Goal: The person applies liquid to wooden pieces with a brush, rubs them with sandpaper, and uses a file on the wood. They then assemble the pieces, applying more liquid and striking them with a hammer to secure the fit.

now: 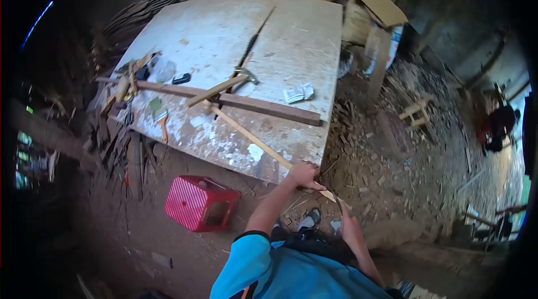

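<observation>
My left hand (304,174) is closed around a long pale wooden stick (252,137) near the table's front edge. The stick's far end lies on the table by a dark wooden beam (269,109); its near end sticks out past the edge toward my body. Lower down, my right hand (350,228) is closed on a thin, dark, blade-like tool (337,202), which lies against the stick's near end. The tool's handle is hidden in my fingers. A hammer (224,87) with a wooden handle rests across the beam.
On the worn white table (224,24) are a paintbrush (162,125), a folded paper bundle (298,93) and a small black object (181,79). A red plastic stool (196,204) stands on the floor to the left. Wood scraps (375,181) litter the right side, near a small wooden stool (416,113).
</observation>
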Motion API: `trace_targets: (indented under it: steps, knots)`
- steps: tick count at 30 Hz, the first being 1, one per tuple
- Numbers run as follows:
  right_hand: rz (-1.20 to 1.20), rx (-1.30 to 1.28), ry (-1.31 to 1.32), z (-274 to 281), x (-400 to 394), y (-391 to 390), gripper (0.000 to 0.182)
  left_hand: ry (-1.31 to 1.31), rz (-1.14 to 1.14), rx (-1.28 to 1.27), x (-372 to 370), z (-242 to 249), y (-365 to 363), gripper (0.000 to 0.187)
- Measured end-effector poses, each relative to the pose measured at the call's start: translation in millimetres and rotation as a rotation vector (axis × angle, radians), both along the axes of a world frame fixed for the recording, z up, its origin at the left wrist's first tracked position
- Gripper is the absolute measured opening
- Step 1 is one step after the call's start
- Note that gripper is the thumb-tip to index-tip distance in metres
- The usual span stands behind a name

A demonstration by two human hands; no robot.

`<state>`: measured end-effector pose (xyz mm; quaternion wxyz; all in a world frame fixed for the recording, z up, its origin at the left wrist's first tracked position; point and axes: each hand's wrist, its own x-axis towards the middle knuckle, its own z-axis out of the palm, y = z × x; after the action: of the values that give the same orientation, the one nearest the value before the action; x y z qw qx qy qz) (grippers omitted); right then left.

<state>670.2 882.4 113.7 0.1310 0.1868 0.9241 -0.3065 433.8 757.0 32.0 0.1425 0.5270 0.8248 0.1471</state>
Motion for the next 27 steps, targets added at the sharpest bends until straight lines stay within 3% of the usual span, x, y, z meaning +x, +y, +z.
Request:
trace_targets:
  steps: [2,5,8,11,14,18,25,27]
  knots:
    - [-0.111,0.043,-0.008,5.6,-1.0,-7.1,0.047,0.023,0.021,0.022,0.3,-3.1,1.8,0.073]
    - [-0.021,0.009,-0.06,-23.7,5.4,3.5,0.03,0.035,0.027,0.012,2.9,-7.5,-4.3,0.072]
    - [0.002,0.143,-0.057,-34.8,4.0,2.1,0.02,0.024,0.025,-0.041,-0.5,2.2,-0.7,0.074]
    - [0.076,0.131,-0.081,-25.0,-2.6,7.3,0.021,-0.004,-0.008,-0.048,-0.6,0.0,0.4,0.074]
    - [-0.028,0.162,-0.025,-14.4,-2.3,-8.6,0.021,-0.002,-0.023,0.039,-1.7,-3.3,-0.3,0.072]
    - [-0.204,0.06,-0.144,-8.8,2.2,-29.8,0.015,-0.026,-0.029,0.115,-1.8,-15.7,-1.6,0.072]
    - [-0.161,0.058,-0.023,-13.7,-2.1,-24.3,0.014,-0.068,-0.065,-0.003,-2.4,-5.2,4.0,0.072]
    - [-0.124,0.071,-0.09,-8.4,-9.9,-16.2,0.012,-0.037,-0.05,-0.003,-3.8,-2.7,6.1,0.072]
